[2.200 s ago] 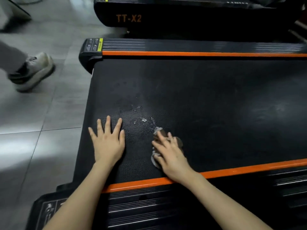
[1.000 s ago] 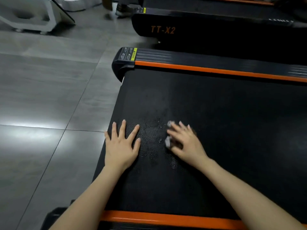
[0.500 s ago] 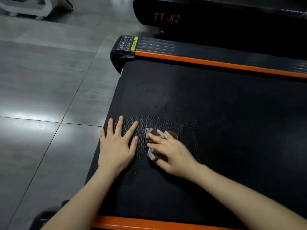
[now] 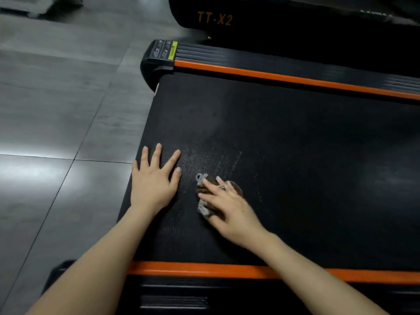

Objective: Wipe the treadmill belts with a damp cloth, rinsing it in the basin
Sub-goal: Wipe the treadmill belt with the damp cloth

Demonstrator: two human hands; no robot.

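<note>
Cloth [image 4: 202, 209] mostly hidden under right hand [image 4: 231, 210], fingers straight; left hand [image 4: 152, 185], fingers spread.

Cloth [image 4: 203, 209]: largely covered by the right hand [image 4: 229, 208], which lies flat over it. Only a pale crumpled edge at the fingertips and thumb side and a brown patch at the hand's far side show. Belt [image 4: 295, 155]: runs out of frame to the right of that hand. Label [image 4: 167, 50] beyond the left hand [image 4: 152, 187]: print too small to read. Second treadmill [image 4: 295, 26], farther beyond: cut by the top edge, blurred. Both forearms leave at the bottom edge.
</note>
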